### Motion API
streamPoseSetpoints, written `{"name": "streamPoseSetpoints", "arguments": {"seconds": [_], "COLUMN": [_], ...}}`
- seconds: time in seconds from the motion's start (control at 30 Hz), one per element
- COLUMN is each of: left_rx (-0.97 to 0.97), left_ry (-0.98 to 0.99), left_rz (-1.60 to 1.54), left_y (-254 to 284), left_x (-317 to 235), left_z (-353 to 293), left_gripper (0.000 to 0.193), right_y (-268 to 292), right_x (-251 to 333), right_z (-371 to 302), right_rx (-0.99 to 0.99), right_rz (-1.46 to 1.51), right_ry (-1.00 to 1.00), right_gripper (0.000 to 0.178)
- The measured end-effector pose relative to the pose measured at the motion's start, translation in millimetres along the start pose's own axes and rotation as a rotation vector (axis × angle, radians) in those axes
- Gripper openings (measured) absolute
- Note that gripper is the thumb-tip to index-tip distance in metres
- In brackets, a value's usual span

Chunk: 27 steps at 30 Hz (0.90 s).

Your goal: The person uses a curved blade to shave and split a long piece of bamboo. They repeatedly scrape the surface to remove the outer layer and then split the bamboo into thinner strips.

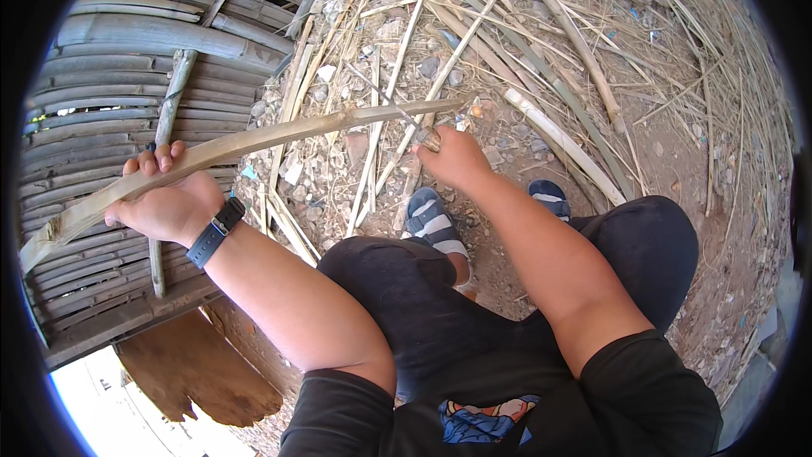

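Now the left hand [173, 203] curls its fingers [148, 162] round the bamboo [279, 134] above the ground [668, 156], the right hand [457, 159] clenching a knife [430, 139] near the far end, apparently trimming, next needing a steady stroke.

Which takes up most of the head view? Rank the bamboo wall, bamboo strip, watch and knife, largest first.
1. Bamboo wall
2. Bamboo strip
3. Watch and knife: unsure; the knife looks longer, the watch wider.
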<state>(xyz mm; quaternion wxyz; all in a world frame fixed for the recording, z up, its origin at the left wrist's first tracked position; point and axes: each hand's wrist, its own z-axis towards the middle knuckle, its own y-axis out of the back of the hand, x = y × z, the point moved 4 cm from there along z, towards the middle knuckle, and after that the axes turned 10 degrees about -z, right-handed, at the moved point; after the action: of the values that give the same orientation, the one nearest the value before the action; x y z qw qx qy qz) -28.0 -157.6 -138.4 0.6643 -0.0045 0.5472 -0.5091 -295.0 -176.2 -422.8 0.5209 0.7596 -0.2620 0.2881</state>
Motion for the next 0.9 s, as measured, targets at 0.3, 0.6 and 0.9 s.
{"name": "streamPoseSetpoints", "arguments": {"seconds": [0.3, 0.6, 0.9], "left_rx": [0.015, -0.066, -0.006], "left_ry": [-0.014, -0.060, -0.061], "left_rz": [0.030, 0.027, 0.042], "left_y": [-11, -6, -17], "left_x": [1, 0, 2], "left_z": [-8, -7, -10], "left_gripper": [0.065, 0.062, 0.062], "right_y": [-27, -22, -46], "right_x": [32, 52, -20], "right_z": [-22, -25, -14], "right_rx": [0.023, 0.101, -0.002], "right_rz": [0.265, 0.186, 0.109], "right_ry": [0.203, 0.207, -0.030], "right_gripper": [0.043, 0.046, 0.046]}}
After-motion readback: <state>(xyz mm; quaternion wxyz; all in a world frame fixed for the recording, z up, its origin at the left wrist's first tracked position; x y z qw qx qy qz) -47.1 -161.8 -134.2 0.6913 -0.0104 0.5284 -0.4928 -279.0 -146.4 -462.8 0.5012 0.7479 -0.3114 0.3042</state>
